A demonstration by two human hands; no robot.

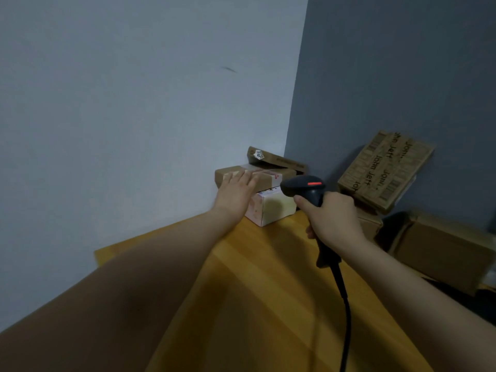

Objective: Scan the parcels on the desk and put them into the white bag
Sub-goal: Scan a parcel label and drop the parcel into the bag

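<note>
A pale wall (134,103) fills the view from 9 to 12 o'clock and meets a darker grey wall (402,63) in a corner near 1 o'clock. The yellow wooden counter (268,291) spreads from the centre down to 6 o'clock, its far end running into that corner. At 3 to 4 o'clock plain brown cartons (442,248) sit low beside the counter's edge. Above them, at 3 o'clock, a printed carton (383,170) lettered "John Jeff" leans tilted against the grey wall. In the corner, just past centre toward 1 o'clock, a brown parcel (271,177) lies on top of a white parcel (276,208), which stands on the counter. A flat carton (279,159) rests tilted behind the stack, at 12 o'clock of it. The left hand (236,193) reaches in from 8 o'clock, its fingers (248,177) straight and laid flat on the brown parcel's top, grasping nothing. The right hand (331,218), at 4 o'clock of the stack, has its fingers wrapped round the handle of a black scanner (303,187). The scanner's head, with a red strip showing on it, points toward the parcels and sits just beside them. Its cable (346,318) hangs down toward 6 o'clock. A small white sticker (259,154) sits on the flat carton's left end; its print is too small to read.
</note>
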